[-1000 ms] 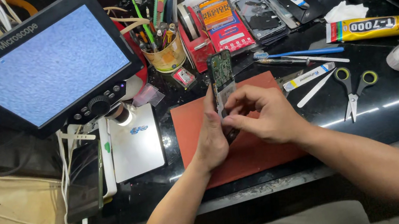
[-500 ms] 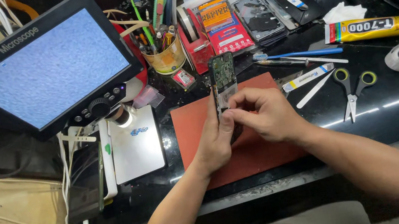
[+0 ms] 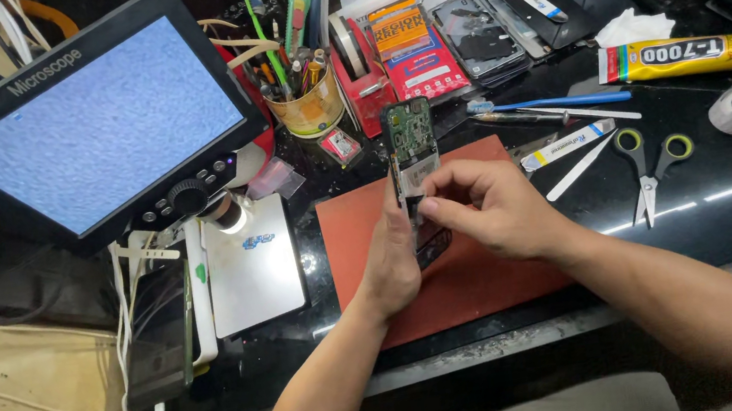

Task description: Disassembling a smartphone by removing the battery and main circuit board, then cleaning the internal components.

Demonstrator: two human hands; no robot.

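While held upright, green circuit board (image 3: 410,147) — components exposed

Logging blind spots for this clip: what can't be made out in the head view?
- Lower part of the opened phone: hidden between the left hand and right hand.
- Right fingertips' exact contact on it: too small to tell.
- Tools in the yellow cup: crowded, overlapping.
- Microscope screen: only blurred grain shows.
- Forearms: cut off by the bottom edge.
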